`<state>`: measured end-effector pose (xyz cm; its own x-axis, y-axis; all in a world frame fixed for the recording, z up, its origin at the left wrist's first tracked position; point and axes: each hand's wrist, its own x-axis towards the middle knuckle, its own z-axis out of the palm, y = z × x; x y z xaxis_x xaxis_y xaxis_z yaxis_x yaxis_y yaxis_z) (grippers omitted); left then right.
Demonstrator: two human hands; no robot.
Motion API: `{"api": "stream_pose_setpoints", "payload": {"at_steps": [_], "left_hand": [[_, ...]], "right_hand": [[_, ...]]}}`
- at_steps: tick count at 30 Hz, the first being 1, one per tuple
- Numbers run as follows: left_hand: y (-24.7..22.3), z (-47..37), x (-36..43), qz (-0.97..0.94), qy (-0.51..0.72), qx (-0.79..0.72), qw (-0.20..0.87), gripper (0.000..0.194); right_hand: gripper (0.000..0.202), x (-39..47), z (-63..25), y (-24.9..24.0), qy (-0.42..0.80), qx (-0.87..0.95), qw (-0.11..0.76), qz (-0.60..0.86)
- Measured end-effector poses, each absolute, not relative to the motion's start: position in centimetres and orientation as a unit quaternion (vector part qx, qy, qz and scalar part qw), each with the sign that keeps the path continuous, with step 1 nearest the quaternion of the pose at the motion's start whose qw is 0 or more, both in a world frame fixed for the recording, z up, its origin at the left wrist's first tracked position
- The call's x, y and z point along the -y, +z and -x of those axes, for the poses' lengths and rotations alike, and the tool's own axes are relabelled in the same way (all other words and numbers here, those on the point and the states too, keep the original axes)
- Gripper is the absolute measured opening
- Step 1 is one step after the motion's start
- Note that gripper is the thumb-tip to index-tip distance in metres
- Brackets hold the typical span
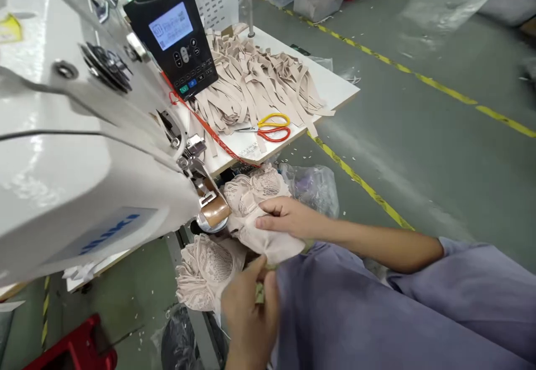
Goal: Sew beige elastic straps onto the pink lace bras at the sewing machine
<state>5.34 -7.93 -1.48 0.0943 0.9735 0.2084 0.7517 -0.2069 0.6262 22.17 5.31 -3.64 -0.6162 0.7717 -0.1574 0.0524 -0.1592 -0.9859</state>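
Observation:
A beige lace bra [276, 243] lies in front of the sewing machine's [104, 191] work arm, its lace cups toward the machine. My right hand [295, 219] pinches its smooth fabric between thumb and fingers. Slightly blurred, my left hand [251, 314] has its fingertips closed at the fabric's lower edge, close to my clothing. Another padded lace cup [205, 272] hangs beside the left hand, below the machine's work plate [214, 211]; whether it belongs to the same bra I cannot tell. The presser foot [207, 198] is just left of the fabric.
A white table [335, 88] bears a heap of beige straps [259, 80] and scissors [272, 128] with yellow and red handles. The control panel [171, 32] stands above it. A clear plastic bag [316, 191] is beyond my right hand. A red stool [77, 347] is at lower left.

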Motion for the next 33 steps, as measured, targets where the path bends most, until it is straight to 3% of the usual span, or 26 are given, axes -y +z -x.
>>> {"api": "stream_pose_setpoints", "payload": {"at_steps": [3,5,8,10,12,14,16,19,22,28,33], "left_hand": [[0.7,-4.3,6.0,-0.778,0.34,-0.521,0.088,0.043],[1.3,-4.0,4.7,-0.818,0.281,-0.496,0.071,0.042],[0.4,-3.5,3.3,-0.783,0.171,-0.588,0.111,0.02],[-1.2,-3.1,2.8,-0.684,0.157,-0.674,0.231,0.034],[-3.0,-2.7,2.6,-0.545,0.206,-0.686,0.436,0.042],[-4.6,-2.6,2.6,-0.384,0.288,-0.618,0.623,0.046],[-5.6,-2.7,2.9,-0.267,0.357,-0.566,0.693,0.046],[-5.7,-2.7,3.6,-0.229,0.414,-0.573,0.669,0.038],[-4.8,-2.4,4.2,-0.311,0.409,-0.61,0.604,0.033],[-3.5,-1.8,4.4,-0.416,0.369,-0.674,0.487,0.037],[-4.1,-1.8,4.3,-0.411,0.378,-0.679,0.476,0.029]], "right_hand": [[0.047,-5.5,-22.3,-3.0,0.739,0.593,0.192,0.255],[0.042,-5.4,-22.1,-2.7,0.746,0.626,0.131,0.189],[0.033,-4.9,-21.4,-3.1,0.582,0.792,0.07,0.169],[0.029,-4.4,-20.7,-4.3,0.391,0.892,0.081,0.214],[0.027,-4.2,-20.1,-5.9,0.236,0.932,0.116,0.249],[0.026,-4.3,-19.7,-7.4,0.157,0.945,0.155,0.241],[0.026,-4.4,-19.5,-8.4,0.129,0.943,0.205,0.229],[0.023,-4.4,-19.6,-8.6,0.162,0.907,0.28,0.271],[0.029,-3.7,-19.4,-8.1,0.243,0.847,0.334,0.334],[0.031,-2.7,-17.9,-8.2,0.394,0.805,0.272,0.35],[0.019,-2.6,-17.3,-8.6,0.41,0.787,0.289,0.36]]}}
